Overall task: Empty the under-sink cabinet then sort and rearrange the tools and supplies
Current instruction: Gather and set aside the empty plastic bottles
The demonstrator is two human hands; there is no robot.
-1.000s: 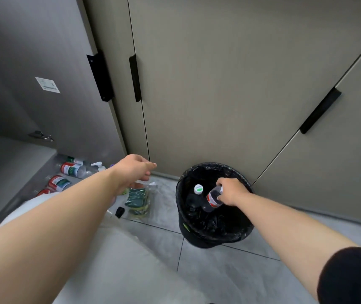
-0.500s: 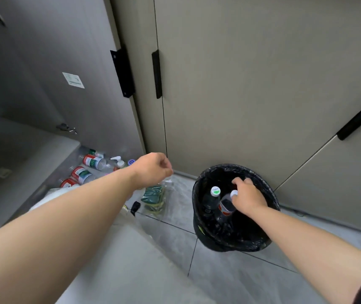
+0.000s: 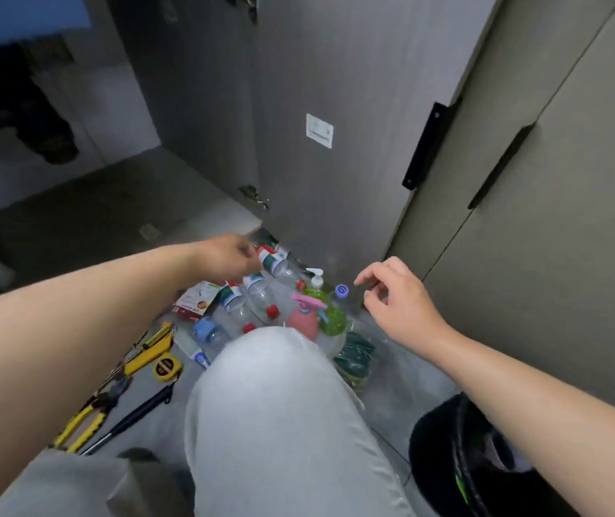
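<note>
Several clear plastic bottles [image 3: 246, 304] lie on the floor before the open under-sink cabinet [image 3: 93, 203]. Among them stand a pink spray bottle [image 3: 304, 319] and a green pump soap bottle [image 3: 330, 311]. My left hand [image 3: 229, 261] is curled, its fingers at the end of a red-and-green labelled bottle [image 3: 272, 259]; blur hides whether it holds it. My right hand [image 3: 399, 296] hovers relaxed and empty just right of the soap bottle. Yellow pliers [image 3: 85, 419], a tape measure [image 3: 166, 367], a yellow knife [image 3: 149, 352] and a black rod tool [image 3: 138, 412] lie to the left.
A black lined bin [image 3: 459, 460] stands at lower right under my right forearm. My knee in light trousers [image 3: 280, 404] covers the floor's middle. A packet of green sponges [image 3: 354, 356] lies beside it. The open cabinet door [image 3: 317, 162] stands behind the bottles.
My right hand let go of the bottle in the bin and moved left to the pile. My view swung left and down. My left hand reached to the labelled bottle.
</note>
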